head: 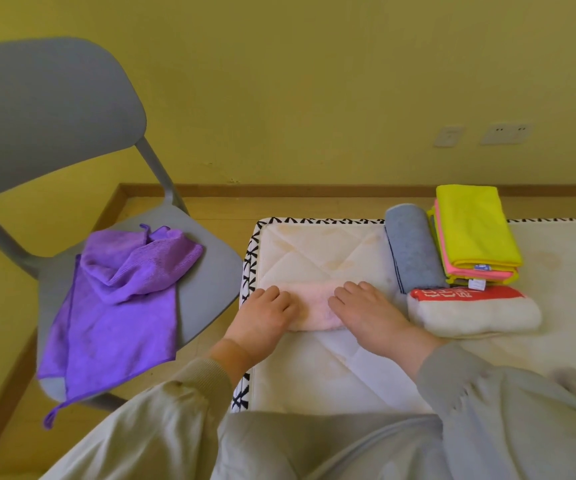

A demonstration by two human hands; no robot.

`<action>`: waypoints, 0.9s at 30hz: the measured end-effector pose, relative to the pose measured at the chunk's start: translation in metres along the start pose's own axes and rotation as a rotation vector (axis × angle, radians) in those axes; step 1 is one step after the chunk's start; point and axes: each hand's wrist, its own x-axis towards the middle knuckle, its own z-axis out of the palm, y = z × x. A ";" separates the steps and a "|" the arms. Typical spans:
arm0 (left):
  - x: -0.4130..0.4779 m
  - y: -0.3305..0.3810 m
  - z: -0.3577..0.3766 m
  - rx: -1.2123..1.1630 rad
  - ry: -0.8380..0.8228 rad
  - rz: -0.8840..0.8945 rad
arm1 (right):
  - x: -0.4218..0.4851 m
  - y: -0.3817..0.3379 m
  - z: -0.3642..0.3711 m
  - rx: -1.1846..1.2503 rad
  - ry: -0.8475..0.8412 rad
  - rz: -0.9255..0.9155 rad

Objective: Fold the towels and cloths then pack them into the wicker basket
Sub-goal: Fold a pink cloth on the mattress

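While left hand point(265, 315) and right hand point(366, 311) press flat, gripping nothing, on the pink towel point(314, 301), I'd apply even pressure, edges aligned.

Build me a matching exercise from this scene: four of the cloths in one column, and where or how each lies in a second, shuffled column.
Things:
1. purple cloth
2. pink towel
3. yellow cloth
4. grey towel

Places:
A. on top of the folded stack
B. draped unfolded on the chair
C. rolled up, lying beside that stack
D. under the left hand and right hand on the mattress

Pairs: 1-B, 2-D, 3-A, 4-C
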 end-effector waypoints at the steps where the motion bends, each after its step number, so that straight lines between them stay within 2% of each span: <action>1: -0.002 0.001 -0.001 -0.033 -0.012 -0.012 | -0.003 0.002 0.002 0.061 -0.041 0.026; 2: -0.003 0.001 -0.003 -0.086 0.002 -0.030 | -0.004 0.004 0.000 0.143 -0.084 0.080; 3: -0.002 0.001 -0.007 -0.148 0.033 -0.070 | -0.005 0.004 -0.003 0.244 -0.050 0.150; 4: 0.001 0.001 -0.011 -0.205 0.088 -0.122 | -0.004 0.004 -0.009 0.344 0.054 0.236; 5: 0.005 0.001 -0.016 -0.251 0.127 -0.181 | -0.002 0.005 -0.014 0.393 0.231 0.298; 7: 0.016 0.003 -0.022 -0.273 0.145 -0.245 | 0.005 0.004 -0.014 0.386 0.479 0.399; 8: 0.021 0.005 -0.022 -0.263 0.092 -0.263 | 0.009 -0.001 -0.016 0.370 0.460 0.426; 11: 0.025 0.014 -0.011 -0.220 -0.246 -0.349 | 0.015 -0.018 -0.002 0.275 0.105 0.352; 13: 0.023 0.015 0.002 -0.187 -0.354 -0.367 | 0.014 -0.018 0.014 0.304 -0.068 0.314; 23: 0.017 0.010 0.029 -0.175 -0.431 -0.364 | 0.013 0.002 0.034 0.374 -0.259 0.368; 27: 0.031 0.001 0.011 -0.319 -0.442 -0.412 | 0.015 0.011 0.028 0.527 -0.178 0.465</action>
